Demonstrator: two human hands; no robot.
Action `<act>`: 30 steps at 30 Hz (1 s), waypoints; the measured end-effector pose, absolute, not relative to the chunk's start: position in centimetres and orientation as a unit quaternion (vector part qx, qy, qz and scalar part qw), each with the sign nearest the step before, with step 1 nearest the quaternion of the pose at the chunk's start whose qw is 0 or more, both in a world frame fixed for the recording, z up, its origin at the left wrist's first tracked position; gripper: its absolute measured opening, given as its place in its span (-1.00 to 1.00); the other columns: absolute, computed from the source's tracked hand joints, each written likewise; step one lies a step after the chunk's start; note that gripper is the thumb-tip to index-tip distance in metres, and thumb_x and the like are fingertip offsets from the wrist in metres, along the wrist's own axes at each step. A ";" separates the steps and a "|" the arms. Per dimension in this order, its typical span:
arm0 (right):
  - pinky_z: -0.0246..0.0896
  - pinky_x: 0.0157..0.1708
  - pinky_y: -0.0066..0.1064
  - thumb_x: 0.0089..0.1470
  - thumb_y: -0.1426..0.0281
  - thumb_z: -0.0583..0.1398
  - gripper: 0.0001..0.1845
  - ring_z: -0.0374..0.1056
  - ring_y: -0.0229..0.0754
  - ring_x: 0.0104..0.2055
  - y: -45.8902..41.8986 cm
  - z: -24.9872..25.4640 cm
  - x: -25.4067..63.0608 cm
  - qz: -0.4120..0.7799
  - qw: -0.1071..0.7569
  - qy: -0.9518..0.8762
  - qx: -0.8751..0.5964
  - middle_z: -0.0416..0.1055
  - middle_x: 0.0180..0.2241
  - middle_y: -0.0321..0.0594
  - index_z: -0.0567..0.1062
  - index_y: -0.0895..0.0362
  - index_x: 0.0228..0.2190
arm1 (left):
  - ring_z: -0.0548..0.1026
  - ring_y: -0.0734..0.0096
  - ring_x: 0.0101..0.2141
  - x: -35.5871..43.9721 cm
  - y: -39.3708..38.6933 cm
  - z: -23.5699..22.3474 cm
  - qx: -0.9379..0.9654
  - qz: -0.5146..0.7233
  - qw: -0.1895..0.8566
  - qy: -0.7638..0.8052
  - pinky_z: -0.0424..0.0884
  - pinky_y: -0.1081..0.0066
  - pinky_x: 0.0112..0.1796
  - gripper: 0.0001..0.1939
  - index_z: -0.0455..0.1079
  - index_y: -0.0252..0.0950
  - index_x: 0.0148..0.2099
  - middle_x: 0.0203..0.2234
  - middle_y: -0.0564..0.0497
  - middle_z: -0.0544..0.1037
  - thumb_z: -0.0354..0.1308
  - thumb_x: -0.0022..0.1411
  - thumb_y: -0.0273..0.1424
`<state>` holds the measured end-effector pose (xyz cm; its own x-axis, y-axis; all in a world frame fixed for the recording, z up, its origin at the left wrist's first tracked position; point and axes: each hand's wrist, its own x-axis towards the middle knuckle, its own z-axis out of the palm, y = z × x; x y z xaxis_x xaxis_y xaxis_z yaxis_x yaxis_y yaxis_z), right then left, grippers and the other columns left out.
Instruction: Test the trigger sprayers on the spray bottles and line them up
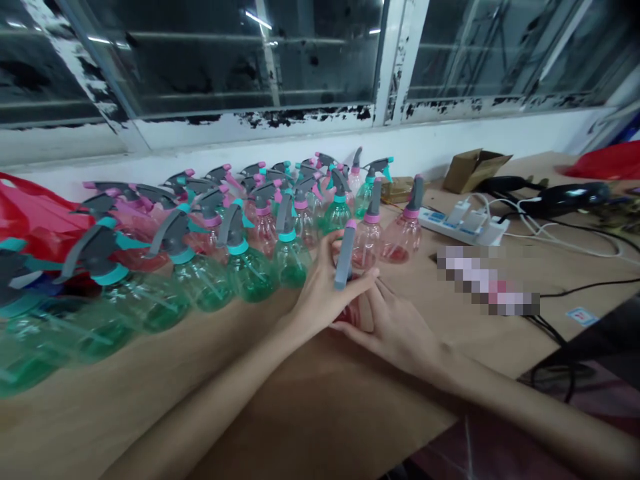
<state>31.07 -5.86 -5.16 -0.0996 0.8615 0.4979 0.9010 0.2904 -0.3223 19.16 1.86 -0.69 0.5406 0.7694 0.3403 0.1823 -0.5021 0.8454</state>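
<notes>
Both my hands are closed around one pink spray bottle (349,312) near the middle of the table. My left hand (325,283) grips its upper part, by the grey trigger head. My right hand (387,320) wraps the clear pink body from the right, hiding much of it. Just beyond stand two more pink spray bottles (401,237) with grey heads and pink collars. To the left, a green spray bottle (291,260) with a teal collar stands close to my left hand.
Rows of green and pink spray bottles (250,270) fill the table's left side. A red plastic bag (35,217) lies far left. At right are a white power strip (450,227) with plugs and cables, an open cardboard box (473,172) and a blurred-out object (487,283). Windows line the back wall.
</notes>
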 end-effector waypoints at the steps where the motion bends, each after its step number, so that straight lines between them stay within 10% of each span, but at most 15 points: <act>1: 0.31 -0.18 -0.12 0.04 0.03 0.09 -0.39 0.29 0.08 -0.05 -5.6 -5.1 31.4 -0.034 0.310 -0.742 -0.593 0.34 -0.11 0.08 0.23 0.23 -0.04 | 0.37 0.13 -0.01 19.1 2.1 -0.7 0.791 0.359 0.399 0.295 0.29 0.11 0.00 -0.34 0.00 -0.22 0.14 -0.01 -0.12 0.36 0.24 0.07 -0.26; 30: 0.33 -0.36 -0.12 0.06 0.18 0.14 -0.43 0.29 0.16 -0.05 3.7 -3.0 31.5 -0.117 0.210 -0.679 -0.694 0.42 -0.18 0.07 0.19 0.19 0.04 | 0.42 0.29 -0.14 8.3 -1.4 -6.7 0.761 0.219 0.430 0.434 0.33 0.20 -0.11 -0.78 0.20 -0.06 -0.02 -0.11 0.06 0.44 -0.06 0.29 -0.34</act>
<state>31.53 3.75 -2.97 0.0514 0.8924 0.4484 0.9911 0.0097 -0.1328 8.32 -1.41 -6.66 0.5278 0.8485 -0.0397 0.4711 -0.2535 0.8449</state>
